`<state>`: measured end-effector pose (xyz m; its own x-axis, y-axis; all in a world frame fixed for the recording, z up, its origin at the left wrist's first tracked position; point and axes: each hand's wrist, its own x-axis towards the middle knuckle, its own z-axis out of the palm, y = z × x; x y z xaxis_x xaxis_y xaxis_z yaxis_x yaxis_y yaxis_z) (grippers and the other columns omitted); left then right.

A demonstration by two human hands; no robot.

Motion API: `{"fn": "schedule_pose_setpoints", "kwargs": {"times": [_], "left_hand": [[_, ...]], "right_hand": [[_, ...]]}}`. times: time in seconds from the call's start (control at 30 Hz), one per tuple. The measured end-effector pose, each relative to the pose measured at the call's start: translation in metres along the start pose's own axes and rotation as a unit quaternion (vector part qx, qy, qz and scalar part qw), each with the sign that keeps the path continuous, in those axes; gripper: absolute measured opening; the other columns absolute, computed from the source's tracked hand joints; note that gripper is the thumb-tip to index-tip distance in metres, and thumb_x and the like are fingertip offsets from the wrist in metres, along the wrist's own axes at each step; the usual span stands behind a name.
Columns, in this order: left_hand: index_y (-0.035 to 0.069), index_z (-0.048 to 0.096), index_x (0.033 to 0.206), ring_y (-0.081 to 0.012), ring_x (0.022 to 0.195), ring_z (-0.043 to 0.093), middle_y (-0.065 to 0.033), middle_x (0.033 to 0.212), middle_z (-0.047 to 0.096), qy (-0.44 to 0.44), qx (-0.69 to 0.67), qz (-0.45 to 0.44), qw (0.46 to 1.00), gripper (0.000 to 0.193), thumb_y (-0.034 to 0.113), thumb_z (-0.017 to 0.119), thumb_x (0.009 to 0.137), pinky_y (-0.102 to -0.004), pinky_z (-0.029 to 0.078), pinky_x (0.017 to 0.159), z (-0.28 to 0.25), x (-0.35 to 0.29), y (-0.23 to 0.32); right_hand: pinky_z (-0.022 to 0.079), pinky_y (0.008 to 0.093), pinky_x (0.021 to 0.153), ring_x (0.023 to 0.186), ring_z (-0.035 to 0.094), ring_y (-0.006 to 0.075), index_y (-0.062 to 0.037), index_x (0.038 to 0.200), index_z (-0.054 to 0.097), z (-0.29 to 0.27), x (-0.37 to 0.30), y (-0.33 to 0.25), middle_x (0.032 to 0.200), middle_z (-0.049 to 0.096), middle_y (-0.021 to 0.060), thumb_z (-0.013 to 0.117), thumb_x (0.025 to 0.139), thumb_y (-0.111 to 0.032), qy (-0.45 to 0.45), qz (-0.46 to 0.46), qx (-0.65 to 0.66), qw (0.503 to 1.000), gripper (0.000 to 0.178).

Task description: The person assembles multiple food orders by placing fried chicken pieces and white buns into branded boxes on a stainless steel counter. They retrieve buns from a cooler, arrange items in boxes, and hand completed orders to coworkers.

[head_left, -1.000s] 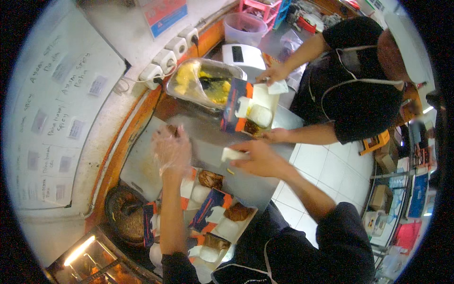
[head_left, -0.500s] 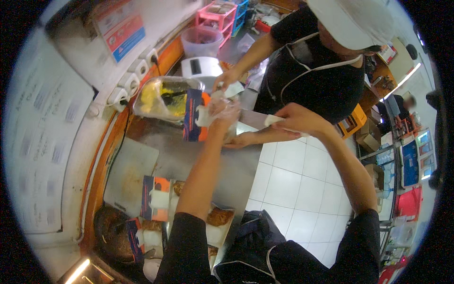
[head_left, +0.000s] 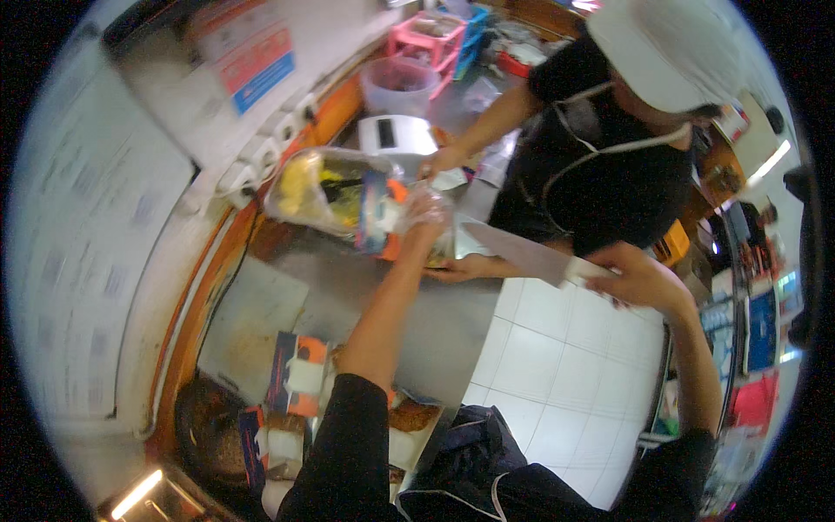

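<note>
My right hand (head_left: 639, 280) is wrapped round the white handle of a wide-bladed knife (head_left: 522, 250); the blade points left toward an open food box (head_left: 376, 217) in blue, orange and white. At that box is my left hand (head_left: 424, 211), in a clear plastic glove; blur and plastic hide its fingers. A co-worker facing me has one hand (head_left: 445, 163) beyond the box and the other hand (head_left: 465, 268) low at its near right side. Behind the box sits a clear-lined tub (head_left: 300, 187) of yellow food with a dark utensil in it.
On the steel counter (head_left: 435, 335) lie a pale cutting board (head_left: 257, 317) and more food boxes (head_left: 300, 370) with browned pieces (head_left: 413, 415). A white device (head_left: 396, 135), a translucent bucket (head_left: 400, 85) and pink shelves (head_left: 426, 39) stand farther back. White floor tiles (head_left: 557, 357) show right of the counter.
My right hand has drawn the knife right and slightly nearer, away from the box, so more blade shows. My left hand stays at the box. The whole view has shifted a little.
</note>
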<state>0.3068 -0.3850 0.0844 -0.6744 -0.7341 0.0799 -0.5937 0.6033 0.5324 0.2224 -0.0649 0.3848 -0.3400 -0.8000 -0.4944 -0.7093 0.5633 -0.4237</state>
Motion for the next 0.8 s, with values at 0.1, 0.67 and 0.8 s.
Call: {"fn": "schedule_pose_setpoints", "kwargs": {"times": [0.1, 0.67, 0.8], "left_hand": [[0.002, 0.064, 0.116, -0.0277, 0.105, 0.064, -0.0152, 0.116, 0.066, 0.033, -0.114, -0.007, 0.993, 0.035, 0.027, 0.054, 0.094, -0.0370, 0.049, 0.094, -0.054, -0.041, 0.005], [0.002, 0.067, 0.114, -0.0115, 0.083, 0.058, -0.0037, 0.089, 0.065, 0.297, -0.531, -0.397, 0.687, 0.044, 0.041, 0.050, 0.102, -0.0266, 0.048, 0.074, -0.175, -0.511, 0.033], [0.001, 0.064, 0.122, -0.0133, 0.083, 0.060, -0.0060, 0.092, 0.067, 0.283, -0.546, -0.458, 0.641, 0.052, 0.046, 0.053, 0.100, -0.0273, 0.047, 0.072, -0.143, -0.555, 0.067]], "right_hand": [[0.045, 0.0263, 0.046, 0.051, 0.056, 0.0102, 0.0008, 0.113, 0.064, 0.010, -0.053, 0.005, 0.075, 0.065, 0.0052, 0.071, 0.086, -0.011, 0.113, 0.078, 0.109, 0.984, 0.031], [0.049, 0.0355, 0.090, 0.103, 0.066, 0.0212, -0.0018, 0.126, 0.063, 0.337, 0.283, -0.174, 0.115, 0.071, 0.0141, 0.070, 0.086, -0.027, -0.164, -0.452, 0.081, 0.873, 0.047], [0.047, 0.0357, 0.096, 0.107, 0.064, 0.0231, -0.0059, 0.125, 0.065, 0.374, 0.350, -0.252, 0.119, 0.068, 0.0140, 0.069, 0.086, -0.023, -0.259, -0.543, -0.043, 0.797, 0.042]]}}
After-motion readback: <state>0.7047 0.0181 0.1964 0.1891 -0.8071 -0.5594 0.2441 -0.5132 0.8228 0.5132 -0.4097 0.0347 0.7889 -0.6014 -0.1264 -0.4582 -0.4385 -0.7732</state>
